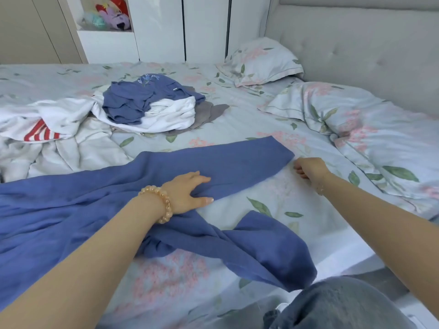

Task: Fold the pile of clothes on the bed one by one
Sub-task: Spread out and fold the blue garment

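Flattening: blue trousers spread across the near side of the bed — I read this as first garment, laid out but no fold made yet.
Left hand: fingers straight, palm pressing on the upper trouser leg, beaded bracelet at the wrist.
Right hand: fingers curled, just beside the leg's hem; whether it pinches the hem edge or grips nothing — I cannot tell, fingertips are turned under.
Lower leg: twisted, its end draped toward the bed's near edge, needs straightening.
Left to do: pile of clothes further up the bed, blue and white pieces over something grey; white item with red stripes to its left. No folded stack visible.
Hidden: trousers' waist runs out of view left; pile count unclear.
Also: pillows by the headboard.
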Tool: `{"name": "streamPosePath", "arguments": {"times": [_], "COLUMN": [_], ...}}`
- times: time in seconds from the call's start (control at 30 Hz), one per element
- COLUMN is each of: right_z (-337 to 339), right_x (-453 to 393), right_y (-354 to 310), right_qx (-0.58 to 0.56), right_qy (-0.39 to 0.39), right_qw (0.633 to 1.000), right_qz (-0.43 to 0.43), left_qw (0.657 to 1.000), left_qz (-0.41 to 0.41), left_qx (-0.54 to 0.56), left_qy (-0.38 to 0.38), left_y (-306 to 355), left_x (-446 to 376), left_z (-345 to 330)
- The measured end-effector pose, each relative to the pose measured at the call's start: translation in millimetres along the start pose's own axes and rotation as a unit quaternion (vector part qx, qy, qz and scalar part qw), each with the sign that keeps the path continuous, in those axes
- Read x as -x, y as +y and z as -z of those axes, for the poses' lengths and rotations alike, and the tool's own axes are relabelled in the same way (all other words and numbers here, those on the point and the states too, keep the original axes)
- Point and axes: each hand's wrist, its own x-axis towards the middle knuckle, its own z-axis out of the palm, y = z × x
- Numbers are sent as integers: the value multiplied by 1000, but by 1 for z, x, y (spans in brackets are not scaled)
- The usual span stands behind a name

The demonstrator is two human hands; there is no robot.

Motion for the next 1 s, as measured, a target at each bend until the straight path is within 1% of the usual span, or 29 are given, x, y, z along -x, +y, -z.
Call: {"name": "streamPosePath", "arguments": {"times": [0.07,0.1,0.27,0.33,0.47,0.53,0.63,0.73,0.8,0.87,0.93,1.0], "right_z": [-2,-4,-21,-30,-30,-22,-5,6,7,5,7,11], "right_x": [-1,-4,-20,-26,-38,-44,-55,-54,-51,-32,-1,39], "right_y": [-6,-10,-24,-27,-34,-36,-27,-17,-12,-6,1,9], "right_qx": [22,32,81,54,-66,-57,35,173,222,267,323,325], "right_qy": [-7,-16,-59,-41,6,22,60,102,92,60,20,-58], "right_qw": [1000,999,995,998,996,997,996,975,962,940,899,861], "right_qz": [0,2,3,8,51,53,59,93,132,202,295,388], "left_qw": [995,992,992,993,994,993,993,994,993,996,1000,995], "left_qz": [36,44,35,33,29,35,33,28,31,23,-1,-52], "left_qx": [-88,-110,-109,-105,-93,-91,-89,-79,-82,-58,25,76], "left_qy": [-32,-42,-51,-50,-58,-65,-67,-67,-75,-69,-6,46], "left_y": [-8,-11,-19,-21,-24,-25,-22,-21,-19,-11,1,13], "left_x": [-3,-6,-12,-13,-18,-19,-17,-16,-15,-8,4,22], "left_z": [-15,-19,-27,-29,-30,-30,-28,-26,-21,-10,2,10]}}
